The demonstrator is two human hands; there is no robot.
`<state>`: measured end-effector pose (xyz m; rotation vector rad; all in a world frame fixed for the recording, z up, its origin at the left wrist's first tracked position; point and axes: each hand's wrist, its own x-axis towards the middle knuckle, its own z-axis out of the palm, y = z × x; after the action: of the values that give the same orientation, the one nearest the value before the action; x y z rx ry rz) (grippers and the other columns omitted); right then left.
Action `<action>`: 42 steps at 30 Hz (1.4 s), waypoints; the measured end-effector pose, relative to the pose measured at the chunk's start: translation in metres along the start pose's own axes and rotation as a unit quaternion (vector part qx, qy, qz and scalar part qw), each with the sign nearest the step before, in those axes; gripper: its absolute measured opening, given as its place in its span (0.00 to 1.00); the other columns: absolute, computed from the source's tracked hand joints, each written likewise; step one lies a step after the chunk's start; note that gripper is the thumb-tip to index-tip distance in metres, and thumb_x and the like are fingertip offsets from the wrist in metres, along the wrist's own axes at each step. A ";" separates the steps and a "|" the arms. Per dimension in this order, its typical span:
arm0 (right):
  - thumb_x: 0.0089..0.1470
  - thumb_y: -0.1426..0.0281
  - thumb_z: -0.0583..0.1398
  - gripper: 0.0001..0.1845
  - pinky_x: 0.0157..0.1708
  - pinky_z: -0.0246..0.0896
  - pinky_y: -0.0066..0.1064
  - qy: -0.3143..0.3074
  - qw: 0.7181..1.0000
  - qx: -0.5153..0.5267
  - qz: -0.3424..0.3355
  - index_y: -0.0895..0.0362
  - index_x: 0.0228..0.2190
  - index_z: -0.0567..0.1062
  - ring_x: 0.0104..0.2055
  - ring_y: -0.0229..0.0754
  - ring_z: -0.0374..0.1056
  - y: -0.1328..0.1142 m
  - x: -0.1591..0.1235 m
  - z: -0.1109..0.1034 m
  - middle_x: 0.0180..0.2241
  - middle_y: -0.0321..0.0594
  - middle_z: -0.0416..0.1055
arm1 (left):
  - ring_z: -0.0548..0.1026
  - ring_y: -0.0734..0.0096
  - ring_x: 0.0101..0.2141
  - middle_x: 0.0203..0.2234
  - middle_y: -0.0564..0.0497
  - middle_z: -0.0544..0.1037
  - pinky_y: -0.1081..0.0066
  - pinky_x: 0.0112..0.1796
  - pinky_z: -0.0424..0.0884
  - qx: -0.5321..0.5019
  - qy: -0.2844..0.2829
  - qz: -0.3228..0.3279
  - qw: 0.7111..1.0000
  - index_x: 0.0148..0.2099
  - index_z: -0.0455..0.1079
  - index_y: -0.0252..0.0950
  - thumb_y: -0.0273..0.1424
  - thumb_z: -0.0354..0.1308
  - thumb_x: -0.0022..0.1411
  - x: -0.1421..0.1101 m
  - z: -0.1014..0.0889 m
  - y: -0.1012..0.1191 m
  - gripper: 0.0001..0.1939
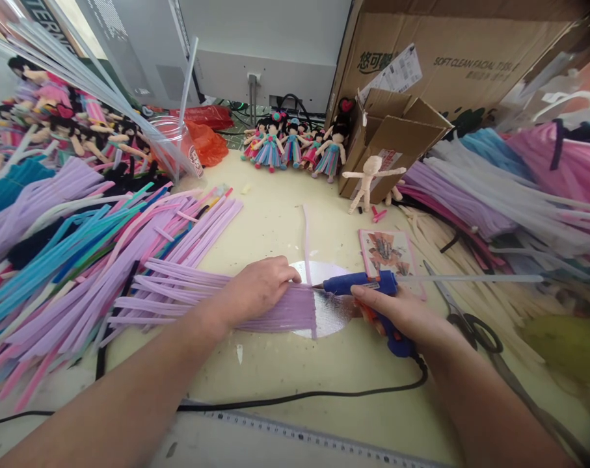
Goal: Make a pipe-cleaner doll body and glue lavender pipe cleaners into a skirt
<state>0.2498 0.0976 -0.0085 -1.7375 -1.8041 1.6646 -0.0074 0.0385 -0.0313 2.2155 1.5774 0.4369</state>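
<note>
My right hand (397, 309) is wrapped round a blue hot glue gun (360, 284), with a clear glue stick (475, 278) poking out of its back. The nozzle touches the right ends of a flat row of lilac pipe cleaners (289, 311). Fingers curled, my left hand (263, 286) presses and pinches at the upper edge of that row; the fingertips are partly hidden. One lilac pipe cleaner (306, 244) runs crosswise along the row's ends and sticks up beyond it. Beneath lies a round silvery mat (336, 315).
Heaps of coloured pipe cleaners (80, 279) cover the left side; more bundles (514, 188) lie at right. Scissors (463, 315) rest beside my right hand. Small dolls (289, 146), a bare doll figure (370, 175) and a cardboard box (387, 136) stand behind. The gun's cord (295, 395) crosses near a ruler (299, 432).
</note>
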 end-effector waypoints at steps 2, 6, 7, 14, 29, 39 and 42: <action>0.49 0.48 0.61 0.23 0.14 0.48 0.25 0.001 1.000 0.003 0.002 0.55 0.22 0.69 0.17 0.33 0.60 -0.002 -0.001 0.000 0.19 0.34 0.66 | 0.73 0.68 0.40 0.37 0.50 0.74 0.68 0.44 0.68 0.006 0.001 0.000 1.000 0.46 0.74 0.39 0.25 0.47 0.66 0.000 0.001 0.000 0.15; 0.49 0.49 0.61 0.22 0.15 0.49 0.25 0.001 1.000 -0.003 0.009 0.55 0.22 0.69 0.18 0.33 0.61 -0.008 -0.005 -0.001 0.20 0.34 0.66 | 0.73 0.68 0.40 0.37 0.50 0.74 0.68 0.44 0.68 0.015 0.003 0.002 1.000 0.46 0.75 0.39 0.25 0.48 0.67 0.000 0.002 0.001 0.15; 0.49 0.49 0.61 0.22 0.15 0.50 0.25 0.004 1.000 -0.005 0.011 0.55 0.22 0.69 0.18 0.33 0.61 -0.009 -0.006 -0.002 0.20 0.34 0.66 | 0.73 0.68 0.40 0.37 0.50 0.74 0.68 0.43 0.68 0.017 0.004 0.003 1.000 0.46 0.75 0.39 0.25 0.48 0.67 0.000 0.001 0.001 0.15; 0.49 0.49 0.61 0.22 0.16 0.52 0.25 0.018 1.000 -0.010 0.011 0.56 0.24 0.71 0.18 0.33 0.61 -0.014 -0.011 -0.001 0.22 0.35 0.68 | 0.73 0.68 0.39 0.36 0.49 0.74 0.69 0.43 0.68 0.025 0.003 0.011 1.000 0.46 0.75 0.39 0.25 0.47 0.67 0.000 0.000 0.003 0.15; 0.49 0.48 0.60 0.23 0.15 0.54 0.25 0.020 0.999 -0.024 -0.002 0.55 0.24 0.69 0.18 0.33 0.61 -0.004 -0.004 0.002 0.20 0.33 0.65 | 0.72 0.67 0.38 0.34 0.50 0.73 0.67 0.42 0.68 0.038 0.004 0.024 0.999 0.45 0.76 0.39 0.26 0.48 0.68 0.000 0.002 0.005 0.15; 0.50 0.48 0.60 0.22 0.13 0.52 0.24 0.026 0.998 -0.048 0.012 0.55 0.26 0.71 0.17 0.33 0.61 -0.005 -0.006 0.002 0.18 0.32 0.64 | 0.71 0.68 0.41 0.37 0.50 0.74 0.68 0.44 0.68 0.017 0.019 0.033 0.999 0.45 0.75 0.39 0.25 0.48 0.68 0.001 0.004 0.003 0.14; 0.50 0.48 0.60 0.23 0.13 0.50 0.24 0.033 0.997 -0.061 0.024 0.55 0.24 0.70 0.16 0.33 0.60 -0.009 -0.008 0.004 0.16 0.32 0.63 | 0.71 0.68 0.40 0.36 0.50 0.74 0.68 0.44 0.68 0.021 0.020 0.038 0.999 0.45 0.76 0.40 0.25 0.49 0.68 0.002 0.006 0.001 0.14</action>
<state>0.2436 0.0918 0.0014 -1.8758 -1.8862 1.5228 -0.0031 0.0389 -0.0356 2.3184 1.5407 0.4771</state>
